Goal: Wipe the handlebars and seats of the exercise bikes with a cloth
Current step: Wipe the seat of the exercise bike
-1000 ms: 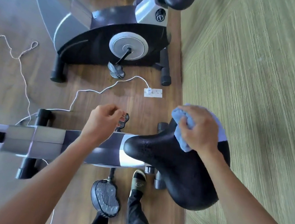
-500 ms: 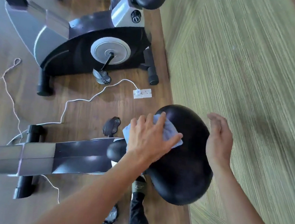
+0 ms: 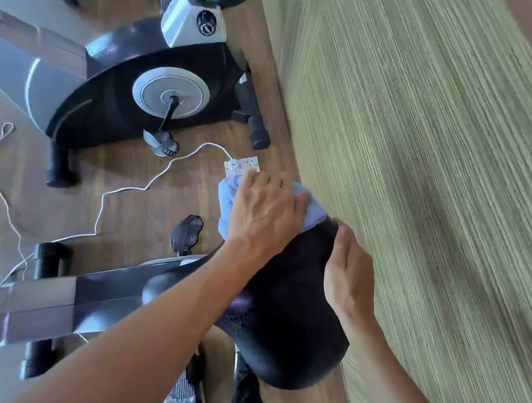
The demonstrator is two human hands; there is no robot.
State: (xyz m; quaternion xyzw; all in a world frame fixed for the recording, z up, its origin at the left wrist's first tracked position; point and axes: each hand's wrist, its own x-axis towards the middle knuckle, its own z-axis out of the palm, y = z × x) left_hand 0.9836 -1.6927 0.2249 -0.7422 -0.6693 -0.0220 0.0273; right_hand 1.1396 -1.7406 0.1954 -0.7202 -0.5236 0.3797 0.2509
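We press the blue cloth (image 3: 314,207) flat under our left hand (image 3: 265,211), fingers straight, at the near seat (image 3: 290,321)'s far end; our right hand (image 3: 349,275) steadies its edge, fingers relaxed. The second bike (image 3: 131,84) looks unwiped.

single head-worn wide-angle view, looking steeply down, close over black bike seat (image 3: 283,320), floor beyond, wall right

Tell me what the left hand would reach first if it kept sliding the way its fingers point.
Likely nothing solid: the left hand presses the blue cloth at the seat rim. Beyond lies open air, with the white socket on the floor below; depth is unclear.
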